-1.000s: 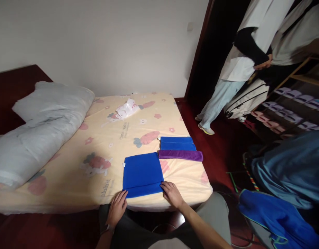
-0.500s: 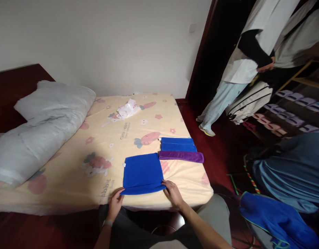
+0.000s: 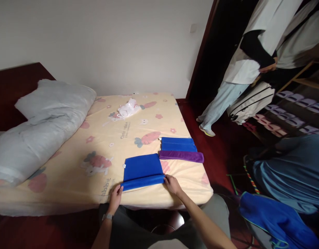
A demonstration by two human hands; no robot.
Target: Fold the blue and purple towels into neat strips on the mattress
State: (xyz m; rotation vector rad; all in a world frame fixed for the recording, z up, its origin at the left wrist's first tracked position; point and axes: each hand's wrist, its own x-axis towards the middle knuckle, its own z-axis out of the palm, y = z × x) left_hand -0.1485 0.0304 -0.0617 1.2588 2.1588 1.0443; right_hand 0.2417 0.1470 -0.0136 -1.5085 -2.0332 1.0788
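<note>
A blue cloth (image 3: 142,166) lies on the near part of the bed (image 3: 102,145), its near edge rolled up into a fold. My left hand (image 3: 116,195) pinches the fold's left end. My right hand (image 3: 171,184) grips the fold's right end. Just beyond, to the right, lie a folded purple cloth (image 3: 181,156) and a folded blue cloth (image 3: 178,144), side by side.
A grey quilt (image 3: 37,128) is bunched along the bed's left side and a white plastic bag (image 3: 127,108) sits near the far edge. Two people (image 3: 242,65) stand at the right by a shoe rack (image 3: 294,114). Blue fabric (image 3: 276,214) lies at lower right.
Both hands have lifted the blue cloth's near edge and carried it away from me, so the fold is higher up and the visible cloth is shorter.
</note>
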